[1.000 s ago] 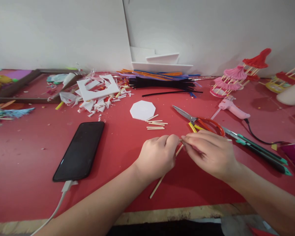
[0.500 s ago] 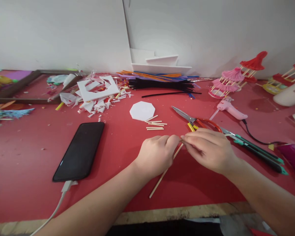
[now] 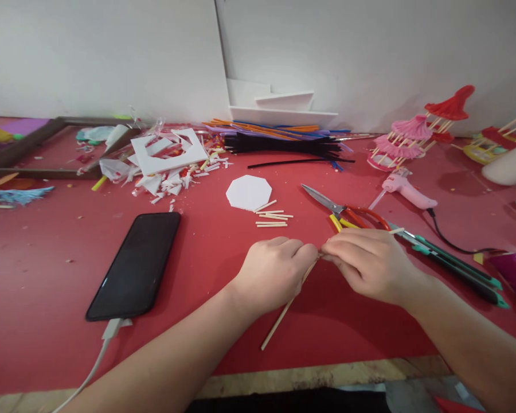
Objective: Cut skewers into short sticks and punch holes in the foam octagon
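My left hand (image 3: pixel 275 272) is closed, its thumb and index finger pinching a thin wooden stick (image 3: pixel 320 254). Close beside it, my right hand (image 3: pixel 370 261) grips the same stick near the fingertips; a pale stick end pokes out behind its knuckles. Most of what they hold is hidden by the fingers. Another wooden stick (image 3: pixel 279 327) lies slanted on the red table under my left hand. Beyond the hands, several short cut sticks (image 3: pixel 272 224) rest by a white octagonal foam board piece (image 3: pixel 249 193).
Scissors (image 3: pixel 327 201) with red handles and a green-black utility knife (image 3: pixel 460 272) lie at right, near a pink glue gun (image 3: pixel 408 190). A phone (image 3: pixel 135 267) on a cable is at left. Behind are white scraps (image 3: pixel 169 152), pipe cleaners (image 3: pixel 284 146) and a pink-red model (image 3: pixel 408 135).
Both hands stay together, with the pinched fingertips slightly lower and the right hand tilted a little. The stick end behind the right knuckles shows more. The view has shifted slightly.
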`<state>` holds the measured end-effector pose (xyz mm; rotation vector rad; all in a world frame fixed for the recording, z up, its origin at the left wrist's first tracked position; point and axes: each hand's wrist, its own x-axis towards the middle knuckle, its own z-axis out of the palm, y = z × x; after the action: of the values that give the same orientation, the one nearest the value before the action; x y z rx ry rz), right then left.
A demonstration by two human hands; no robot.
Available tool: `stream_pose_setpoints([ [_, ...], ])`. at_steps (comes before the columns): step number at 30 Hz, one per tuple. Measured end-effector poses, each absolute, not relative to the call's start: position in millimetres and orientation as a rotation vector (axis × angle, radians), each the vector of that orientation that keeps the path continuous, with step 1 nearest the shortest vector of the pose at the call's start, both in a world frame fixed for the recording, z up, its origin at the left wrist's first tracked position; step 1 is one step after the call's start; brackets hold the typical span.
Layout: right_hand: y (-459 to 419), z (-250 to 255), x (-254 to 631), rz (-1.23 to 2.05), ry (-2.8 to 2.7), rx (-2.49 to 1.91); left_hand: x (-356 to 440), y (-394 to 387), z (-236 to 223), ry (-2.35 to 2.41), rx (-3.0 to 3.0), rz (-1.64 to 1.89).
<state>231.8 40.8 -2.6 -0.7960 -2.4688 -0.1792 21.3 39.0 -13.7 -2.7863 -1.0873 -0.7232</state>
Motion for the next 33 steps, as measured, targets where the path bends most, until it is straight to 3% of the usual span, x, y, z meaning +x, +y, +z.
stream_pose_setpoints([
  [10,38.5,1.3,226.9,-0.064,-2.499,-0.940,22.2,38.7,-14.4,-1.107,-2.771,-0.773],
  [15,38.1,1.2,225.8,0.097,-2.363,-1.055,24.3,40.9,-13.1,-1.471,-2.937,-0.803],
  [23,37.4,-0.3,231.6,0.441,-1.951,-1.237,24.1,55.4,-8.4,-1.643,-3.018,-1.656],
  [29,45.5,6.4,227.4,1.334,-1.263,-0.965,23.9,54.3,-13.6,-1.375,-3.151,-1.494],
  [33,53.0,-2.5,227.4,1.285,-1.185,-1.058,24.4,51.0,-14.5,-1.465,-3.215,-1.376],
])
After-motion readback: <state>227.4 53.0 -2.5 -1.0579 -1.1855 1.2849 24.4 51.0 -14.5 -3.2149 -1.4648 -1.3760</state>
